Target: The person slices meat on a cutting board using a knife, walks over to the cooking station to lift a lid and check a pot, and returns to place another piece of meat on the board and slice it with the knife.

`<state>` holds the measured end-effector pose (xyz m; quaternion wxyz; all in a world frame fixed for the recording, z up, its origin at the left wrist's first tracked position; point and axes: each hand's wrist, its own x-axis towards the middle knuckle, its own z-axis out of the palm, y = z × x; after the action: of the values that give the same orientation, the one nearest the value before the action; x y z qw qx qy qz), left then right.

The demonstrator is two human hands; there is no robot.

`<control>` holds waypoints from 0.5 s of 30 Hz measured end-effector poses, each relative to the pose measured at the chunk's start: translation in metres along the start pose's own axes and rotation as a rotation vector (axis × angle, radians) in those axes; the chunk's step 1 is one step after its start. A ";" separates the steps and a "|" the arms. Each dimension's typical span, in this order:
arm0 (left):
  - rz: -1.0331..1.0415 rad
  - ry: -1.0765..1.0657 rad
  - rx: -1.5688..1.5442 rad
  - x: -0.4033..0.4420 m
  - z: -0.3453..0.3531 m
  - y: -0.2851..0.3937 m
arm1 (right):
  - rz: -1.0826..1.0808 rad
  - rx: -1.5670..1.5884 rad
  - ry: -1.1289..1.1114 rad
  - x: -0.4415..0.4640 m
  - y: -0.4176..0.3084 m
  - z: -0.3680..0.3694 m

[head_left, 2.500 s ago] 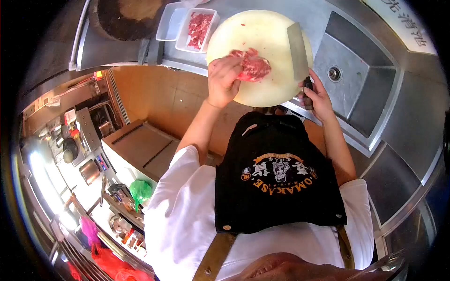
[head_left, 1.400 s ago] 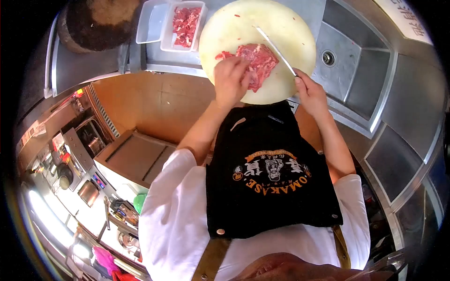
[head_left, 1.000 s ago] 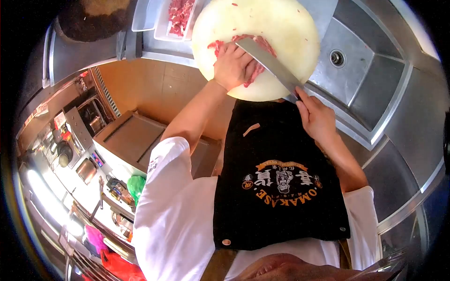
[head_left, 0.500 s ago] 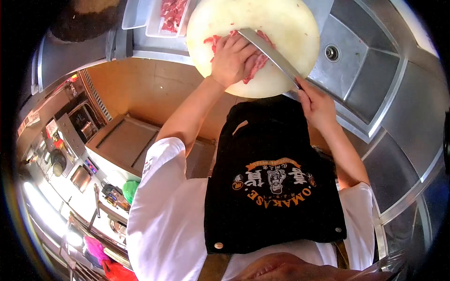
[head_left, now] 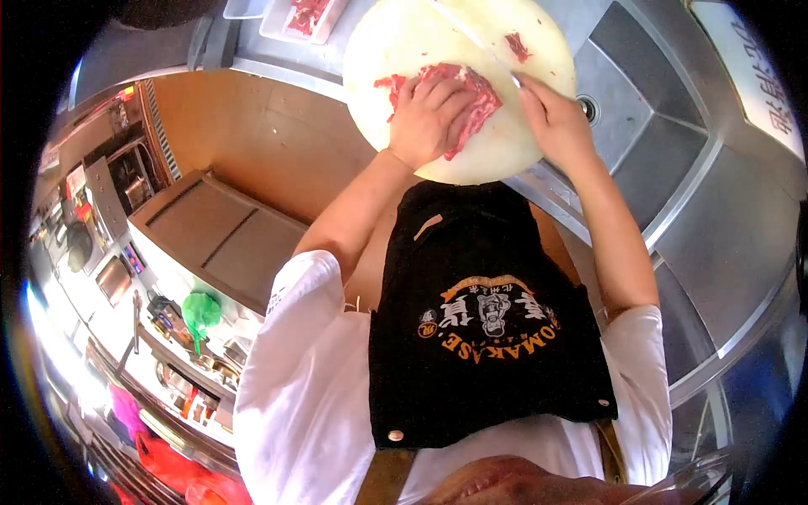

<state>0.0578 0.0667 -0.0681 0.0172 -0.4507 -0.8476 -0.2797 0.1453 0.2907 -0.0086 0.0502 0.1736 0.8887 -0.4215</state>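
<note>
A slab of raw red meat (head_left: 481,108) lies on the round, pale cutting board (head_left: 374,59). On top of it rests my left hand (head_left: 427,122), palm down with fingers spread. My right hand (head_left: 557,124) is closed around the handle of a cleaver-like knife. The knife's blade (head_left: 471,32) points away toward the far side of the board, seen nearly edge-on and apart from the slab. A small cut piece of meat (head_left: 518,47) lies to the right of the blade.
A white plastic tray (head_left: 296,37) holding more red meat stands beyond the board at the left. To the right is a steel sink (head_left: 627,101) with a round drain (head_left: 588,109). A brown-topped cabinet (head_left: 227,231) stands at my left.
The knife has lifted off the slab and swung to the far side of the board. A small piece now lies apart at the far right. My left hand stays on the slab.
</note>
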 end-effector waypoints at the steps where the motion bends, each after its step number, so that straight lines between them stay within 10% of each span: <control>1: 0.002 0.007 0.016 -0.003 -0.003 0.003 | 0.001 -0.070 -0.081 -0.022 0.002 -0.007; 15: -0.008 -0.052 0.012 0.001 -0.004 0.005 | -0.112 -0.131 -0.147 -0.058 0.010 -0.002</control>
<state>0.0603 0.0673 -0.0626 -0.0034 -0.4541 -0.8512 -0.2630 0.2031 0.2826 -0.0005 0.1030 0.0886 0.9165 -0.3762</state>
